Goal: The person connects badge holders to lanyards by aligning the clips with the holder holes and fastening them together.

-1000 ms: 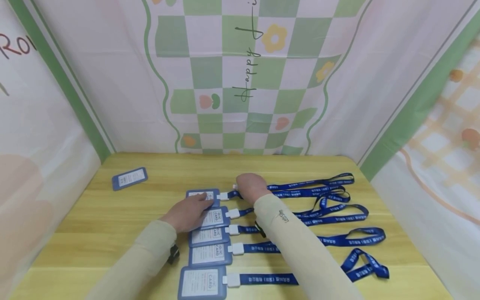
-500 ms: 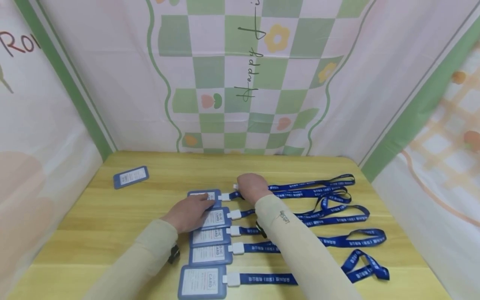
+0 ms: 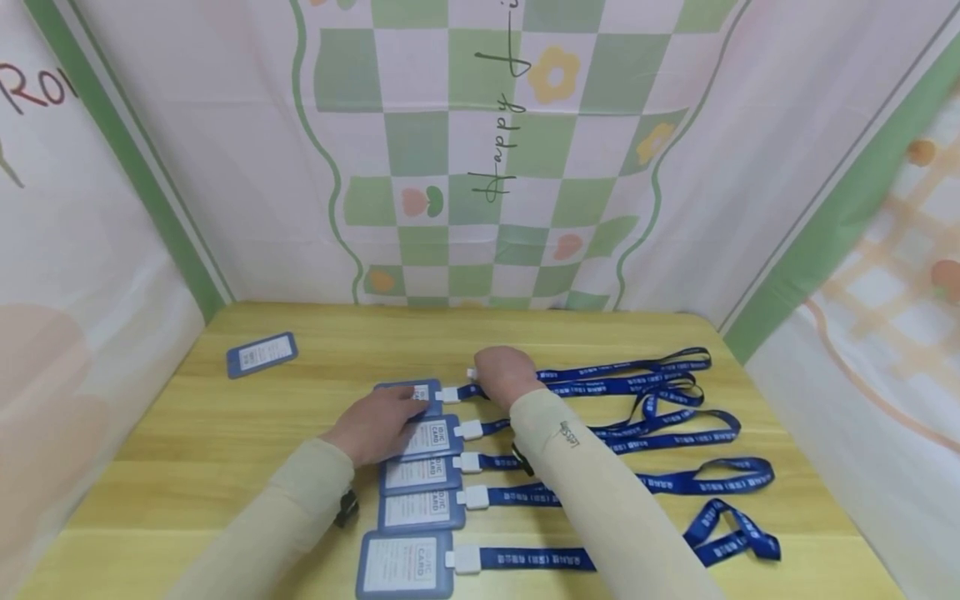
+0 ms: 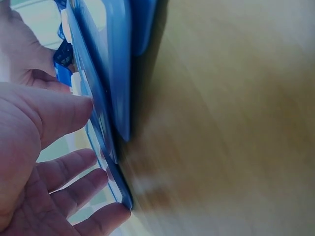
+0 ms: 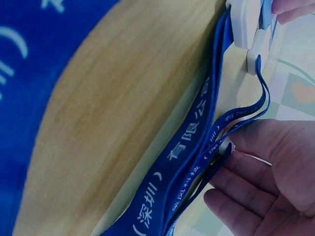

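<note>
Several blue-framed ID card holders (image 3: 405,562) lie in a column on the table, clipped by white buckles to blue lanyards (image 3: 536,558). My left hand (image 3: 373,425) rests on the farthest card holders of the column. In the left wrist view its fingers (image 4: 74,194) are fairly straight and spread, touching the holder's edge, with the thumb on a holder. My right hand (image 3: 506,377) is at the farthest lanyards. The right wrist view shows its thumb and forefinger pinching a lanyard near a small white buckle (image 5: 226,146). The forearm hides parts of several straps.
A separate blue card holder (image 3: 262,354) without a strap lies at the table's far left. Lanyard loops (image 3: 731,529) spread over the right side of the wooden table (image 3: 172,467). A printed cloth (image 3: 480,150) hangs behind the table's back edge.
The view has shifted very slightly. Both hands stay in nearly the same places, and the card holders and lanyards show no clear movement.
</note>
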Motion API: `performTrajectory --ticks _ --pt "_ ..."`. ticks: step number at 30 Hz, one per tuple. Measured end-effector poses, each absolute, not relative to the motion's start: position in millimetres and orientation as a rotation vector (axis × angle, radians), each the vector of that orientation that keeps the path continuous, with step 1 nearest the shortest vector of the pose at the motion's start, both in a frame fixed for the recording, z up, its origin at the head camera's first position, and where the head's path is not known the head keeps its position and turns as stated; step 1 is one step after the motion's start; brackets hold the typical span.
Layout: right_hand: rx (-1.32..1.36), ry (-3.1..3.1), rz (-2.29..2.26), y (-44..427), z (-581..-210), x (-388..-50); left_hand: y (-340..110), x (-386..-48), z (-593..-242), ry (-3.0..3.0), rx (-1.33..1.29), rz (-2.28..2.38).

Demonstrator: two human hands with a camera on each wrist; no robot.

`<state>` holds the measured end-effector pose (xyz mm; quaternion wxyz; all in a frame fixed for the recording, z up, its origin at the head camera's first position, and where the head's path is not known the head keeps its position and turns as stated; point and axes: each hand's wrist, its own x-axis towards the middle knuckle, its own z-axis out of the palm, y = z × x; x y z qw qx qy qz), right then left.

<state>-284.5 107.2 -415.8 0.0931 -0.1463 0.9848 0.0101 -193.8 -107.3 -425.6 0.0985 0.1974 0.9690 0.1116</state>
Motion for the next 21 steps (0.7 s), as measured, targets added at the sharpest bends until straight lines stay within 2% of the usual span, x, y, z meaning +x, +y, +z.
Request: performTrajectory --ticks 13,21 --pt "-0.435 2.917 0.034 106.3 -414.2 -284.0 -112.7 -196.0 -424.8 2.911 0.564 0.325" --pt "-0.425 2.908 0.031 106.4 -415.0 -284.5 -135.2 -205.9 -426.3 3.003 0.547 0.343"
